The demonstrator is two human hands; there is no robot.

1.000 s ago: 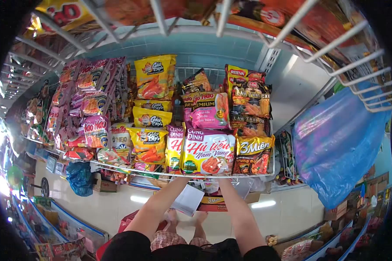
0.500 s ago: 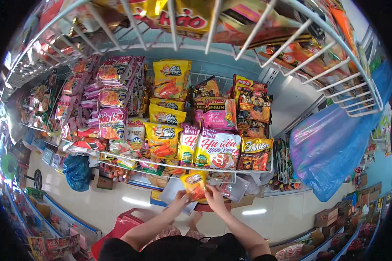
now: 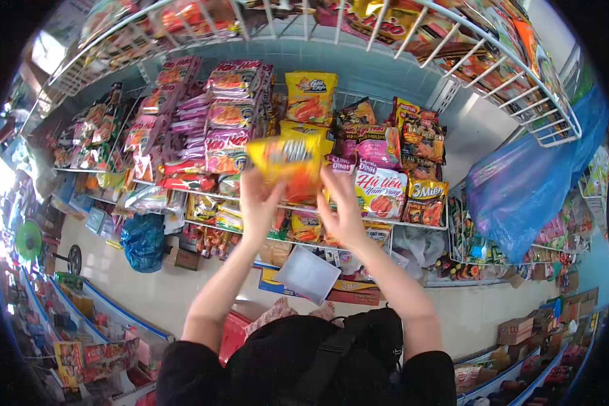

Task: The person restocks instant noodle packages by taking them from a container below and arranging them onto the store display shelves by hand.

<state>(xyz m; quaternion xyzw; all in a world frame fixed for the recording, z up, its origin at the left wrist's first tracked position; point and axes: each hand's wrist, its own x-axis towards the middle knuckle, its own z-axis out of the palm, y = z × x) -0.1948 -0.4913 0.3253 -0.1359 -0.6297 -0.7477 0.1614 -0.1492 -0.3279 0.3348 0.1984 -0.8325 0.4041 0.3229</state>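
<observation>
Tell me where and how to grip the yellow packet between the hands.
Probably best to grip the yellow packet by its opposite side edges, coming from the wearer's side. Its broad printed face points toward the camera, leaving both sides reachable; the left hand and right hand are at those sides. Motion blur hides finer detail.

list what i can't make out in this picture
- Head view: small print on the yellow packet, blurred.
- Head view: what the left hand and right hand touch on its far side, hidden by the packet.
- Head view: tops of some packs on the upper rack, cut off by the top edge.
- Head view: inside of the small blue bag, hidden by its plastic.
</observation>
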